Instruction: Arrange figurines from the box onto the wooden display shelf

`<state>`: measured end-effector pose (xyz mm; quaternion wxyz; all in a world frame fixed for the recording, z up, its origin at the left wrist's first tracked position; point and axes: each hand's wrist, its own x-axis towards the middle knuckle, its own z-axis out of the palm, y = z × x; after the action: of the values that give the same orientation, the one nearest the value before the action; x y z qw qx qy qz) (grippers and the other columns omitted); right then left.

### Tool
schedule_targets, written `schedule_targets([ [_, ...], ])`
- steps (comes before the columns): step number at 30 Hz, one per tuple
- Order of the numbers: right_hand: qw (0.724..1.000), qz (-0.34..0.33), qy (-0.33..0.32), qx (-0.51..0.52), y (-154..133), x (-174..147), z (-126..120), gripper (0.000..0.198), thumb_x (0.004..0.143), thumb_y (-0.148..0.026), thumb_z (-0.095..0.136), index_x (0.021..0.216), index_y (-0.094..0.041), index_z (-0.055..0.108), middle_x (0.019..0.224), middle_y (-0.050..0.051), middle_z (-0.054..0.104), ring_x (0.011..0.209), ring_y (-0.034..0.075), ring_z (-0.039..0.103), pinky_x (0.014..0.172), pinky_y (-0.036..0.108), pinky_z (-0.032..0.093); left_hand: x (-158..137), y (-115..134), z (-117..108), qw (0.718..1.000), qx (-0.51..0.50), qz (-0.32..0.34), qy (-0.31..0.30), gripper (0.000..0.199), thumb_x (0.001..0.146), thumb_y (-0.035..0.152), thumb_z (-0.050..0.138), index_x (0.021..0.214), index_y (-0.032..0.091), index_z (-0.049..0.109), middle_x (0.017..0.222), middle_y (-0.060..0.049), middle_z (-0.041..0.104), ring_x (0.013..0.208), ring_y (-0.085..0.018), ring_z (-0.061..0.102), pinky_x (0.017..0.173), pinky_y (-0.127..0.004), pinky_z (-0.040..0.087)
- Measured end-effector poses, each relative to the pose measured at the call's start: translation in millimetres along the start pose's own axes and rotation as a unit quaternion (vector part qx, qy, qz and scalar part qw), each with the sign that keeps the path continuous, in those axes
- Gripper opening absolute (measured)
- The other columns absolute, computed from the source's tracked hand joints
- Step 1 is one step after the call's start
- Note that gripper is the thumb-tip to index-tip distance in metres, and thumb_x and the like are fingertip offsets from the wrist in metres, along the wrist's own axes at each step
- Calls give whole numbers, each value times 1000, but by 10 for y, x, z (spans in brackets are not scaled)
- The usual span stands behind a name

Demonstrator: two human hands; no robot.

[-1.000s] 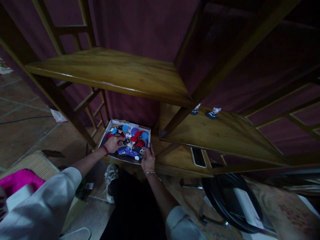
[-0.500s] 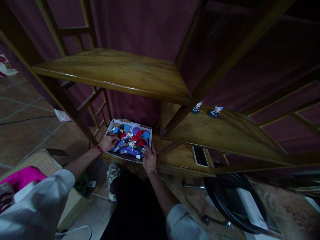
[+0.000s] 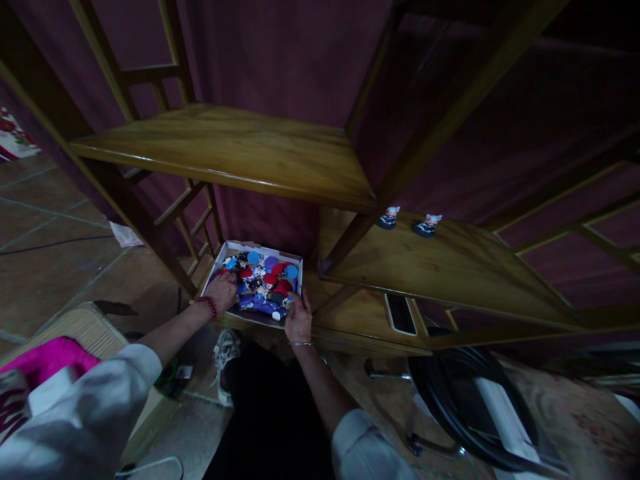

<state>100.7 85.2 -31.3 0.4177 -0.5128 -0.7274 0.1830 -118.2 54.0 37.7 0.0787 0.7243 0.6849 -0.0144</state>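
Note:
A shallow white cardboard box [image 3: 296,256] stands on the low wooden shelf, filled with several small figurines [image 3: 260,283] in blue, red, purple and white. Over the box's left side reaches my left hand [image 3: 221,291], wearing a red bead bracelet. Its fingers are stretched out across the figurines there, with no held item visible, though the fingertips are partly hidden. My right hand [image 3: 299,320], with a thin bangle at the wrist, grips the box at its front right corner.
Two small figurines on dark bases, a left one [image 3: 388,219] and a right one [image 3: 427,226], stand on the right shelf [image 3: 400,263]. An upper shelf [image 3: 225,143] overhangs the box. A white-rimmed dark object [image 3: 401,314] lies lower right. A black round-seated chair [image 3: 425,387] stands at right.
My left hand has drawn back slightly left and down from the middle of the figurines toward the box's left edge. The right hand stays at its corner. The view has shifted slightly.

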Motion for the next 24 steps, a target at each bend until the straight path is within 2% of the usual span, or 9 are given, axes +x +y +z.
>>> schedule_targets([
  [4,1000,-3,7,6,14,2,11,42,73,-2,33,102,-17,59,121,9,47,116,20,40,95,40,38,44,60,19,1000,-8,-28,-6,15,63,22,62,76,14,64,97,-13,55,101,-29,44,85,-41,35],
  [9,1000,3,11,14,13,23,14,42,71,0,34,101,-17,59,121,9,47,112,20,44,91,38,41,91,49,76,999,10,-24,-29,21,61,19,61,80,14,63,101,-13,55,104,-28,42,87,-39,35],
  [16,1000,22,-2,13,52,84,59,43,68,1,34,99,-15,60,119,12,48,104,20,51,89,37,43,124,30,137,999,1,-35,2,19,62,15,56,81,13,60,98,-14,57,105,-29,43,89,-42,33],
  [24,1000,25,6,17,156,188,145,43,63,1,36,93,-17,62,99,9,59,95,19,55,83,37,45,186,-74,171,998,-52,-19,5,5,60,21,58,60,17,56,85,-9,60,96,-25,49,87,-37,35],
])
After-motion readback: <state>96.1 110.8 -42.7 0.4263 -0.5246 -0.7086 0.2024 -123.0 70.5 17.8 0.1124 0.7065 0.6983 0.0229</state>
